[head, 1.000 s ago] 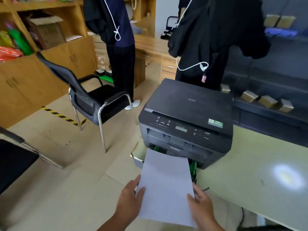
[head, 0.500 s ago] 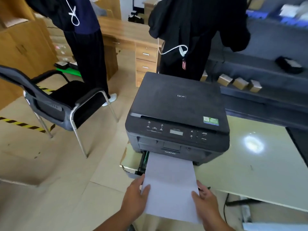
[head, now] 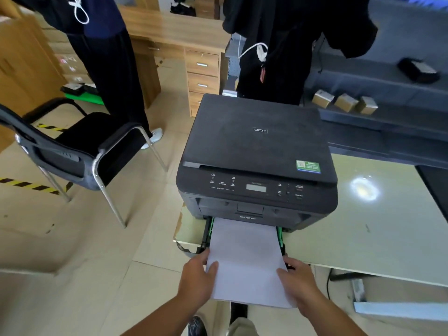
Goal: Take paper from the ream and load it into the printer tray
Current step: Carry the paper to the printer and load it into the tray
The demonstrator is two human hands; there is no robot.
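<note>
The stack of white paper [head: 246,260] lies lengthwise between the two hands, its far end tucked under the front lip of the black printer [head: 257,161] and its near end hanging out toward the person. The far part of it sits in the pulled-out tray [head: 206,235], between the green guides that show at either side (only slivers of the tray itself are visible, the paper covering the rest).

The left hand [head: 197,280] grips the left edge of the paper near its near corner, thumb lying on top of the sheet and fingers curled beneath it. The right hand [head: 299,280] holds the right edge in the same way, thumb on the top surface and fingers wrapped under and out of sight. Both hands are closed on the paper, one on each long side, roughly level with each other.

The printer stands at the corner of a pale green table [head: 363,238], its control panel facing the person and a green sticker at the right of its lid. To the left, on the tiled floor, is a black chair [head: 80,154] with metal legs. Behind the printer two people in dark clothes stand (seen only from the torso down), in front of a wooden desk [head: 184,32] with drawers. Small brown boxes [head: 345,103] sit in a row on a dark shelf to the right.
</note>
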